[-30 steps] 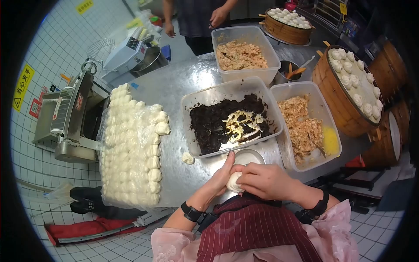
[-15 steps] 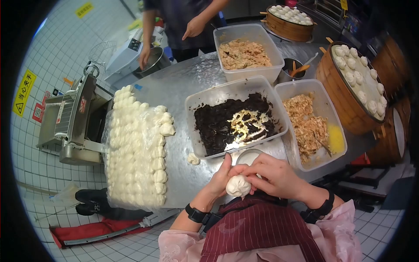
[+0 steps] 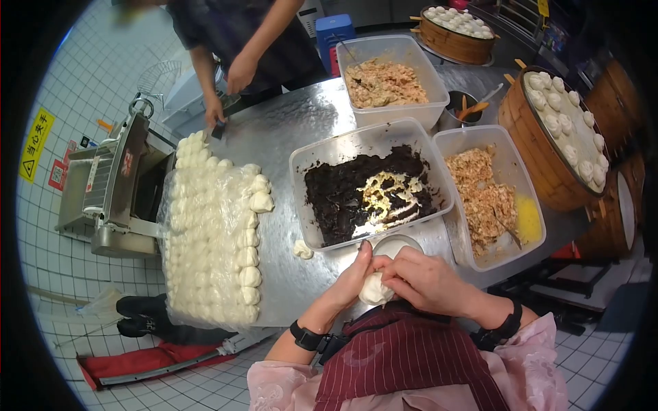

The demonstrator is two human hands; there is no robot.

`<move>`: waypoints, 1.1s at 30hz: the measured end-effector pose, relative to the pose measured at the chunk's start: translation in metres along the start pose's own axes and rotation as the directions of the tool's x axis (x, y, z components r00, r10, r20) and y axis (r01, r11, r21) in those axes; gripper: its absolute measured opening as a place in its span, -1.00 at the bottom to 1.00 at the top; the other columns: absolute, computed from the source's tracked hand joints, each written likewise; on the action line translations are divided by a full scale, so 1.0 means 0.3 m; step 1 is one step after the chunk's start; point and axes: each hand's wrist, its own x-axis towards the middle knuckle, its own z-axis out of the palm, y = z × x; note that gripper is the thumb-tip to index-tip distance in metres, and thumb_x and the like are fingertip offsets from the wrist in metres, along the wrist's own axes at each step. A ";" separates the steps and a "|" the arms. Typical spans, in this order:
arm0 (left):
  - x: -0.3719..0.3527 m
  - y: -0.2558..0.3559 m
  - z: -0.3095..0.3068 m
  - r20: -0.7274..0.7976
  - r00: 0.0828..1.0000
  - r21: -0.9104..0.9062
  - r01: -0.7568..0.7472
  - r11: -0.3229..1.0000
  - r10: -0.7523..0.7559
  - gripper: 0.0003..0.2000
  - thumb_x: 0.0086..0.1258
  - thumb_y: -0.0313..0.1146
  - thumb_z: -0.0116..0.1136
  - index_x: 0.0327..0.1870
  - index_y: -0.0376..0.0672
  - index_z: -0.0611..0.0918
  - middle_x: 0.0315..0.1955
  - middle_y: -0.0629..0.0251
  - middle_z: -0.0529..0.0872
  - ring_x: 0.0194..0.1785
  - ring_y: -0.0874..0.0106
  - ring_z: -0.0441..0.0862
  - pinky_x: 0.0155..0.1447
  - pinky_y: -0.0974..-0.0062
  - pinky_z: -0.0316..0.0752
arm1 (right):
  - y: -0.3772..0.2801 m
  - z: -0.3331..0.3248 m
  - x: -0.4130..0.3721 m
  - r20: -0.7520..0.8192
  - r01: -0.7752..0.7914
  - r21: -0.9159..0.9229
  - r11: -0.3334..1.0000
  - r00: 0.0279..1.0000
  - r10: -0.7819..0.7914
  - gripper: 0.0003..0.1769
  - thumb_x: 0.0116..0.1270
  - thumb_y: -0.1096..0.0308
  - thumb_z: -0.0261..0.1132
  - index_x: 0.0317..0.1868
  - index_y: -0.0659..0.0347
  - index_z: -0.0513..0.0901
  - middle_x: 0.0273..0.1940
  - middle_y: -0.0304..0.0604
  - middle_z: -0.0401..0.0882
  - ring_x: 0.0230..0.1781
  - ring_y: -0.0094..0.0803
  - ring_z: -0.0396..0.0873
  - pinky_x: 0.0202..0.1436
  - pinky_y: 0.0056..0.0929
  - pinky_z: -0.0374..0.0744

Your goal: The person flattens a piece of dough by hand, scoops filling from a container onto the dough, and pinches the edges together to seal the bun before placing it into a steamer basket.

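Note:
A round white dough bun (image 3: 375, 290) lies between my two hands, near the front of my apron. My left hand (image 3: 351, 279) cups its left side, thumb pointing up. From the right, my right hand (image 3: 423, 279) pinches the bun's edge with its fingertips. Just beyond my hands is a round metal dish (image 3: 397, 243), partly hidden by them. Behind it stands a clear tub of dark filling (image 3: 336, 188) with a pale yellow patch. A small dough piece (image 3: 302, 249) rests on the metal table (image 3: 284, 294) to the left of my hands.
Rows of dough pieces under plastic (image 3: 212, 240) cover the table's left part, beside a metal machine (image 3: 123, 178). Tubs of meat filling (image 3: 483, 198) (image 3: 387, 82) and a bamboo steamer of buns (image 3: 541, 137) stand right and back. A co-worker (image 3: 240, 41) holds a dark object at the far edge.
My right hand has closed further over the bun, which shows less now. The co-worker has shifted left and now reaches onto the table's far edge, away from the metal bowl.

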 end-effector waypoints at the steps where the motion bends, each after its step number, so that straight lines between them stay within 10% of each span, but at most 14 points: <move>1: 0.007 -0.003 -0.004 -0.004 1.000 -0.008 -0.015 1.000 0.015 -0.20 0.41 0.29 -0.64 -0.02 -0.33 0.52 -0.23 0.21 0.66 -0.22 0.47 0.62 -0.10 0.56 0.54 | 0.006 0.008 -0.004 -0.015 -0.004 0.036 0.999 1.000 0.005 -0.87 0.23 0.37 0.24 -0.21 0.16 0.57 -0.34 -0.15 0.47 -0.43 -0.17 0.56 -0.38 -0.29 0.54; 20: 0.033 -0.001 0.029 -0.181 0.981 0.021 -0.062 0.998 0.065 -0.28 0.45 0.24 -0.60 -0.30 -0.24 0.55 -0.49 0.31 0.61 -0.45 0.55 0.55 -0.34 0.62 0.49 | 0.023 0.053 -0.026 -0.059 -0.092 -0.057 0.994 0.994 0.088 -0.83 0.12 0.36 0.34 -0.27 0.13 0.56 -0.42 -0.21 0.43 -0.57 -0.39 0.52 -0.49 -0.44 0.50; 33: 0.010 0.010 -0.004 -0.254 0.967 0.037 0.023 0.999 -0.013 -0.34 0.48 0.19 -0.54 -0.33 -0.21 0.55 -0.51 0.36 0.60 -0.51 0.59 0.53 -0.43 0.66 0.46 | 0.013 0.052 0.041 0.018 0.207 -0.246 0.947 0.978 -0.209 -0.83 0.06 0.38 0.30 -0.31 0.12 0.51 -0.34 -0.18 0.50 -0.50 -0.26 0.56 -0.48 -0.35 0.54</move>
